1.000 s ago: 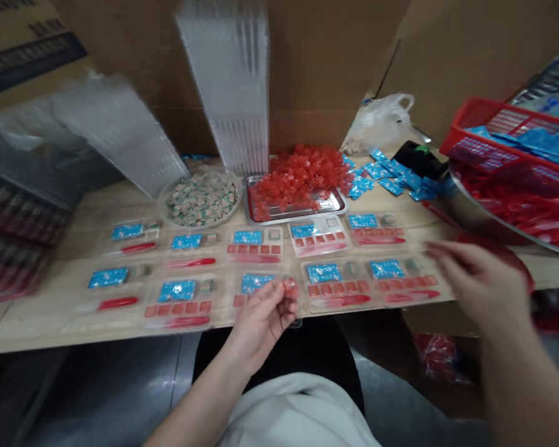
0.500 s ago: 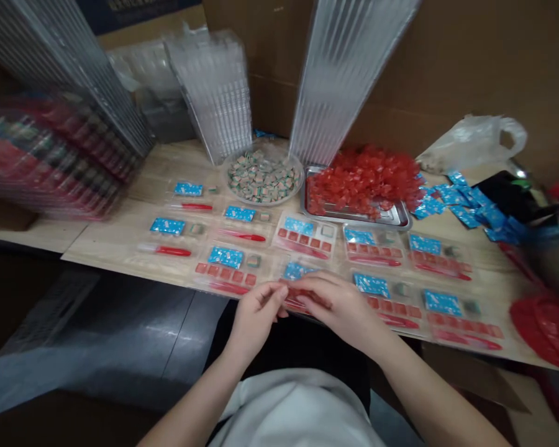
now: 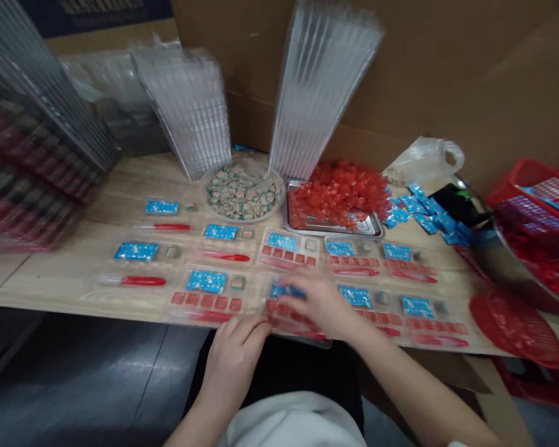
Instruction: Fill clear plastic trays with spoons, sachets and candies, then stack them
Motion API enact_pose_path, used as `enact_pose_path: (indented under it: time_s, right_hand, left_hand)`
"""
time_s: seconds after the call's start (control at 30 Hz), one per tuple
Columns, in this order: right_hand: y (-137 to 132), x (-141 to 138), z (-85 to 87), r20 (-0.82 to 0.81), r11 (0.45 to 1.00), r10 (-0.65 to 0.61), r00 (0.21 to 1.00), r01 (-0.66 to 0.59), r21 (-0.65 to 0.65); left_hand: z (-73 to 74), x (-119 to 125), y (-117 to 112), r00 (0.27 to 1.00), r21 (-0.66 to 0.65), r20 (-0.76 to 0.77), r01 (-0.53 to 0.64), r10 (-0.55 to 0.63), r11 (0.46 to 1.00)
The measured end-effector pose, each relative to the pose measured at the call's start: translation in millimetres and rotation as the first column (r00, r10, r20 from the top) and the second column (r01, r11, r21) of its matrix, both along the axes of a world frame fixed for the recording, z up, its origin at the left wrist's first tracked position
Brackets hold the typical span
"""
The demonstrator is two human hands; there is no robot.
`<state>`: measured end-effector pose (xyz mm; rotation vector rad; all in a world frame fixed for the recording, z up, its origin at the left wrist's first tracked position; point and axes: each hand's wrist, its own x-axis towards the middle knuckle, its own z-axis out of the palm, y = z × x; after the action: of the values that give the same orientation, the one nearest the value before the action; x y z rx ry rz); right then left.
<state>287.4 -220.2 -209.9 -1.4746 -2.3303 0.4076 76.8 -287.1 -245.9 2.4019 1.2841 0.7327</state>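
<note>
a clear tray (image 3: 302,330) under two hands at the near edge of the table (image 3: 65,279)

the left hand (image 3: 235,357) lies flat on the tray's near-left corner, fingers together and holding nothing, likely pinning it so it does not slide; the right hand (image 3: 319,301) covers the tray's red squares (image 3: 276,306) just below its blue packet (image 3: 284,290), fingers bent down, too blurred to tell if they pinch anything. more filled trays (image 3: 209,292) lie in rows across the table, side by side, each within reach. toward the far edge stand a bowl of wrapped candies (image 3: 243,194) and a steel pan of red pieces (image 3: 338,198), with empty tray stacks (image 3: 317,99) leaning on the cardboard (image 3: 423,74) behind.
</note>
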Motion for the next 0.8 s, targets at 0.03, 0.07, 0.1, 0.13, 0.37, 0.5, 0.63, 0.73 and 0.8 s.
enact_pose_path:
  time_s: [0.03, 0.07, 0.1, 0.13, 0.37, 0.5, 0.63, 0.73, 0.8]
  right_hand:
    - [18.8, 15.1, -0.4, 0.0, 0.995, -0.097, 0.995, 0.097, 0.013]
    - [39.4, 31.2, -1.5, 0.05, 0.967, -0.252, 0.967, 0.248, 0.062]
    - [60.3, 47.1, -3.2, 0.139, 0.914, -0.401, 0.906, 0.384, 0.131]
    - [79.8, 61.2, -5.1, 0.224, 0.88, -0.472, 0.853, 0.437, 0.186]
    - [118.7, 80.5, -13.5, 0.368, 0.925, -0.378, 0.849, 0.329, 0.19]
    - [111.6, 76.4, -16.4, 0.444, 0.927, -0.374, 0.814, 0.333, 0.171]
    - [120.5, 79.8, -18.8, 0.425, 0.914, -0.403, 0.811, 0.382, 0.138]
    - [115.0, 71.4, -2.8, 0.274, 0.909, -0.415, 0.868, 0.411, 0.075]
    - [95.9, 55.8, 16.5, 0.0, 0.916, -0.373, 0.928, 0.368, -0.163]
  left_hand:
    - [0.0, -0.1, 0.7, 1.0, 0.004, 0.005, -0.001, 0.001, 1.0]
    - [0.0, 0.0, 1.4, 1.0, 0.009, 0.01, -0.003, 0.003, 1.0]
    - [0.0, 0.3, 2.0, 1.0, 0.016, 0.016, -0.004, 0.004, 1.0]
    - [0.1, 0.9, 2.4, 1.0, 0.022, 0.022, -0.005, 0.005, 1.0]
    - [4.0, 6.1, 1.7, 1.0, -0.004, 0.003, -0.016, 0.016, 1.0]
    - [5.5, 6.2, 2.5, 1.0, -0.022, -0.023, -0.02, 0.019, 1.0]
    - [8.1, 6.6, 3.3, 0.999, -0.021, -0.038, -0.016, 0.015, 1.0]
    - [11.9, 7.8, 2.8, 1.0, -0.026, 0.005, -0.024, 0.024, 0.999]
    - [16.7, 9.4, 3.4, 0.99, -0.078, 0.123, -0.053, 0.062, 0.996]
